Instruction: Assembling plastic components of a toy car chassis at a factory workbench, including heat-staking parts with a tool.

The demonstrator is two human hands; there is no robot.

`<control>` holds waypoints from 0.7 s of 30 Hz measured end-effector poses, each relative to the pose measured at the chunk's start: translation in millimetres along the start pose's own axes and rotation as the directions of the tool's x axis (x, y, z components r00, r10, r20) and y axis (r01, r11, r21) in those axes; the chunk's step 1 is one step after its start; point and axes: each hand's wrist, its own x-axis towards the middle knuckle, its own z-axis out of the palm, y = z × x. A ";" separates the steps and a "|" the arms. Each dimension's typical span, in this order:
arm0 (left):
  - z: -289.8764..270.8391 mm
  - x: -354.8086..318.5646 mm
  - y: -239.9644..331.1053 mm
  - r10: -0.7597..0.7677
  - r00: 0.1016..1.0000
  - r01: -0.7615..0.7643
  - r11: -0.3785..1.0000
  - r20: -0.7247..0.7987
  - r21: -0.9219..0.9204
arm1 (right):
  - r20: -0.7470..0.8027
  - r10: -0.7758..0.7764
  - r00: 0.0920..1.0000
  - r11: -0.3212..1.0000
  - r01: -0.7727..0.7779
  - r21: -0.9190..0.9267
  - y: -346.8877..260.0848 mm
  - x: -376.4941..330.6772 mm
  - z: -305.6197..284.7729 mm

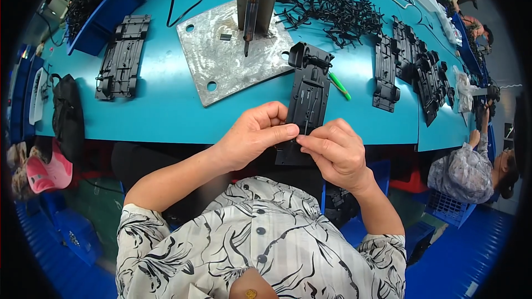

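Black moulded plastic, the chassis plate (306, 102) looks light and stiff, its thin ribs likely brittle. It juts over the near edge of the teal desk (166, 105), pinched at its lower end by the left hand (252, 135) and right hand (332, 152); the side edges give the safest hold.

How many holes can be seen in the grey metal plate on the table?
3 on the metal plate: one near its far-left corner, one near its front corner, one at its right edge beside the black plastic part. The upright post may hide more.
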 end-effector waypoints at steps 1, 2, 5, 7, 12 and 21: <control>2.8 -1.5 -0.5 0.018 0.999 -0.019 1.000 -0.038 -0.014 | 0.000 0.001 1.000 1.000 -0.001 -0.001 -1.7 -1.0 0.9; 3.6 -3.7 -1.3 0.018 0.999 -0.019 1.000 -0.036 -0.014 | -0.003 0.000 1.000 1.000 0.000 -0.004 -4.0 -1.9 2.1; 10.9 0.7 -3.5 0.011 0.996 -0.011 1.000 -0.091 0.002 | -0.068 0.066 0.995 0.998 -0.065 0.022 -4.1 -10.9 3.5; 12.8 -1.4 -7.4 0.093 0.989 -0.089 0.995 -0.116 0.039 | -0.117 0.115 0.986 0.993 -0.111 0.035 -9.9 -16.5 9.8; 20.3 -5.9 -13.3 0.156 0.976 -0.148 0.987 -0.152 0.061 | -0.307 0.430 0.849 0.900 -0.375 0.224 -27.2 -33.1 19.3; 25.7 -7.7 -21.1 0.299 0.944 -0.274 0.946 -0.141 0.174 | -0.073 0.794 0.604 0.462 -0.521 0.718 -35.3 -36.2 26.7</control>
